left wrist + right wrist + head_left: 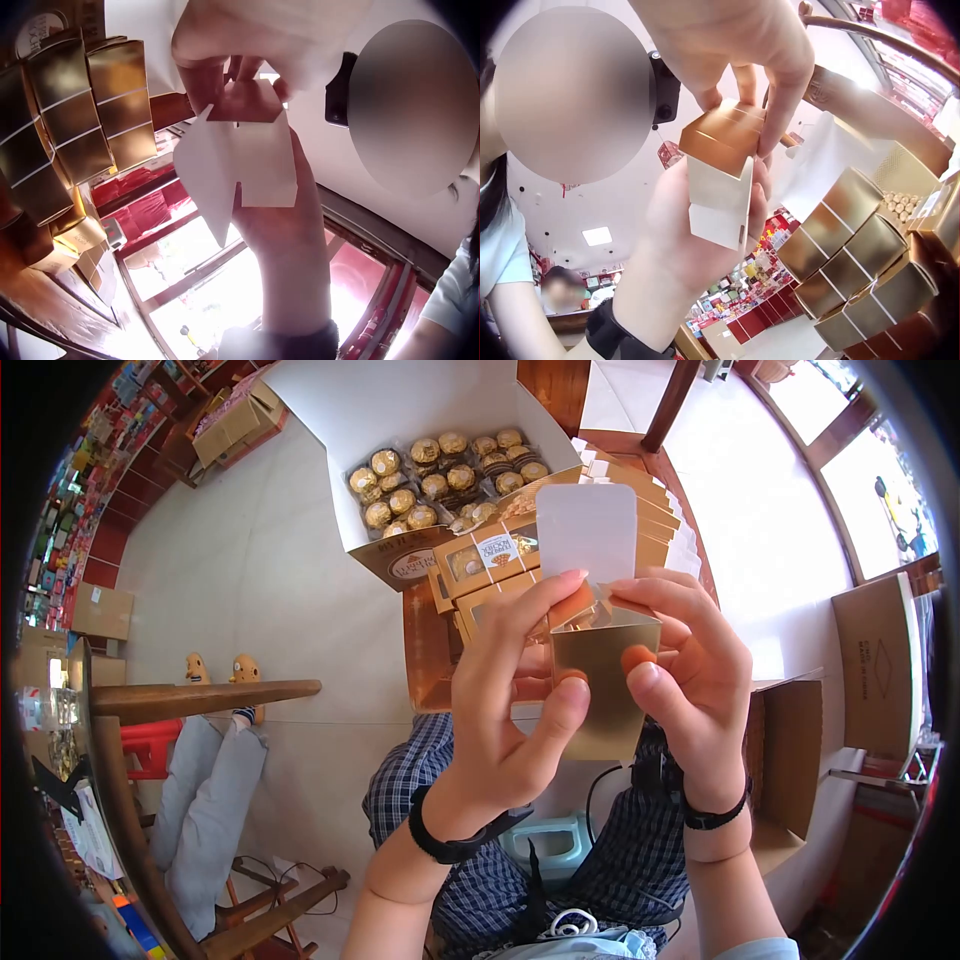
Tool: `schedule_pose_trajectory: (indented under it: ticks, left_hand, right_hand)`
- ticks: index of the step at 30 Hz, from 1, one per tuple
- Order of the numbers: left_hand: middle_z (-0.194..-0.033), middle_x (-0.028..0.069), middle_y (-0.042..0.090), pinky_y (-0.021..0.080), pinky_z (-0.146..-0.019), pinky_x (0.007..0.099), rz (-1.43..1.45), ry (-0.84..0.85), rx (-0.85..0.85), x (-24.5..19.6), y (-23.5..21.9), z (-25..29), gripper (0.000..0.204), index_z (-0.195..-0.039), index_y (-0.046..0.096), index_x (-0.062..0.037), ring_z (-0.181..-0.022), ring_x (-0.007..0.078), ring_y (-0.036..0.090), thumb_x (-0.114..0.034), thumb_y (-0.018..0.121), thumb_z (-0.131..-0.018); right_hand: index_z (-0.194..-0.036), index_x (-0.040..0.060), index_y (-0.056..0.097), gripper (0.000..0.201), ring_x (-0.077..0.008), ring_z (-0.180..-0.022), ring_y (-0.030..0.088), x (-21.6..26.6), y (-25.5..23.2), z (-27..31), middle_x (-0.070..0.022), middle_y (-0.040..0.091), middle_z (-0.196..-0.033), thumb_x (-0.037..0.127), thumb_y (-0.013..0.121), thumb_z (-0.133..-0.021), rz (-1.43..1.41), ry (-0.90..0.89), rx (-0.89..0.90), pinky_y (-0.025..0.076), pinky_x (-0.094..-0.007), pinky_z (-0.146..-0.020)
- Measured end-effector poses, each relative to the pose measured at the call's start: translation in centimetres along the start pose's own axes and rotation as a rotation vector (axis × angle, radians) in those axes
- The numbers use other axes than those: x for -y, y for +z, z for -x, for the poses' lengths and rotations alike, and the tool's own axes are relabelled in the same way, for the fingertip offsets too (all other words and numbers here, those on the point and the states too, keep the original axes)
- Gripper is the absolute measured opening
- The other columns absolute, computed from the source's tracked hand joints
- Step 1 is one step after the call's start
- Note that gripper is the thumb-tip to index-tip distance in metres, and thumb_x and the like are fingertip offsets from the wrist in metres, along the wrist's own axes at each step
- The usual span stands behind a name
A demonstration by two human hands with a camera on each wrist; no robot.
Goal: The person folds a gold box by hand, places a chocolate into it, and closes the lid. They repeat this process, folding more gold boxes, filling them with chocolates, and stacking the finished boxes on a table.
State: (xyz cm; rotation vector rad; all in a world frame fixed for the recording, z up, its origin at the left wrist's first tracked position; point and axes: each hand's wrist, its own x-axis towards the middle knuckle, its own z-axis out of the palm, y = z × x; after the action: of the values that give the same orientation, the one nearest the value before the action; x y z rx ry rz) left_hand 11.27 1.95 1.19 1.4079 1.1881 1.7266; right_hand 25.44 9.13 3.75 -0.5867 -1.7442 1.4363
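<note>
In front of the lap, both hands hold a small gold carton (600,710) with its end open and a white-backed flap (587,535) standing up. My left hand (515,705) grips its left side, fingertips at the open rim and thumb on the front face. On the other side, my right hand (700,685) holds it with fingers behind and thumb at the front edge. White inner flaps (262,165) stick out from the carton in the left wrist view. Seen from the right wrist, the gold face (718,139) carries thin pale lines.
Beyond the hands, a large open box (350,510) holds many gold-wrapped chocolates (460,477). Packed gold boxes (490,560) and a fanned pile of flat cartons (650,510) lie beside it on a wooden seat (428,660). A cardboard box (790,760) stands at right; another person's legs (215,800) show at left.
</note>
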Motion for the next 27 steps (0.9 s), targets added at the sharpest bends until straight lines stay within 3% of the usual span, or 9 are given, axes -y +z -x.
schedule_pose_trajectory:
  ticks: [10, 18, 22, 27]
  left_hand:
    - [-0.117, 0.0134, 0.048, 0.051, -0.062, 0.0200, -0.127, -0.022, -0.071, -0.1, -0.2, 0.0, 0.037, -0.116, 0.051, 0.0018, -0.082, 0.0126, 0.060, -0.012, 0.057, -0.082]
    - [-0.107, 0.0109, 0.050, 0.051, -0.058, 0.0186, 0.070, -0.096, -0.069, 0.5, -0.3, 0.0, 0.029, -0.107, 0.055, 0.0011, -0.072, 0.0114, 0.062, -0.006, 0.058, -0.080]
    - [-0.109, 0.0115, 0.050, 0.051, -0.058, 0.0189, 0.024, -0.089, -0.038, 0.4, -0.4, 0.0, 0.029, -0.108, 0.052, 0.0011, -0.072, 0.0109, 0.062, -0.007, 0.058, -0.080]
    - [-0.110, 0.0119, 0.053, 0.051, -0.059, 0.0190, 0.242, -0.175, -0.195, -0.4, 0.7, -0.2, 0.030, -0.109, 0.048, 0.0012, -0.072, 0.0106, 0.063, -0.006, 0.058, -0.082]
  right_hand:
    - [-0.110, -0.0015, 0.057, 0.042, -0.0141, -0.090, 0.059, -0.8, -0.2, -0.2, -0.0135, 0.049, -0.119, 0.006, 0.070, -0.071, -0.047, 0.090, -0.028, 0.053, -0.0230, -0.070]
    - [-0.104, -0.0020, 0.057, 0.035, -0.0097, -0.081, 0.057, -1.0, -0.6, -0.4, -0.0097, 0.054, -0.111, 0.005, 0.070, -0.072, -0.152, 0.125, 0.028, 0.049, -0.0188, -0.062]
    - [-0.104, -0.0019, 0.055, 0.035, -0.0081, -0.077, 0.055, -1.3, -0.3, -0.3, -0.0077, 0.055, -0.106, 0.004, 0.069, -0.073, -0.196, 0.119, -0.015, 0.049, -0.0189, -0.061]
    - [-0.105, -0.0018, 0.053, 0.035, -0.0075, -0.078, 0.055, -0.9, -0.1, -0.6, -0.0071, 0.055, -0.104, 0.004, 0.068, -0.074, -0.243, 0.115, -0.057, 0.050, -0.0187, -0.063]
